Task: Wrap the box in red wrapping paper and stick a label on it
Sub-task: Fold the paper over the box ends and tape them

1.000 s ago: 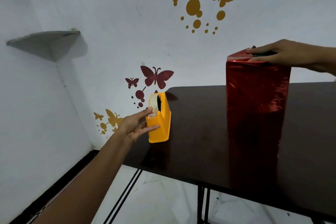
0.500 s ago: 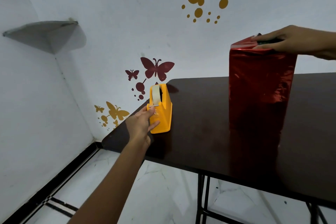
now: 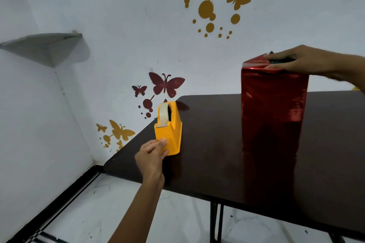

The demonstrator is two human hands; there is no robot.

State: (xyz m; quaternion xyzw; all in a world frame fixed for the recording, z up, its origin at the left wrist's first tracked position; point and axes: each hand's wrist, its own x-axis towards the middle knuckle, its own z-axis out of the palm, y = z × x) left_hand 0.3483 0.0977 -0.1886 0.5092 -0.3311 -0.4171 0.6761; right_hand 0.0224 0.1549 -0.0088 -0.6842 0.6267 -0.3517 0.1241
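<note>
**Left hand drops below the cutter, drawing tape**

Since half a second ago the left hand [image 3: 152, 153] has slid down from the cutter to the lower front of the dispenser [image 3: 171, 134], which stands at the left edge of the table [image 3: 217, 154]. Thumb and forefinger are pinched tight. They are probably on the end of the tape [image 3: 163, 113], though a clear strip does not show against the yellow.

The right hand [image 3: 302, 61] lies flat, fingers straight, on top of the box [image 3: 273, 112]. The box stands upright, well to the right of the dispenser, its sides already covered in red paper [image 3: 253, 64]. The hand pins the folded top flaps, and a dark patch shows under the fingers.

The step in hand looks like drawing a strip to seal the top fold. Next, the strip must be torn against the cutter and carried right to the box. It then goes over the flap while the right hand presses, or the fold may spring open. No label is in view, so that step is not yet done.
</note>
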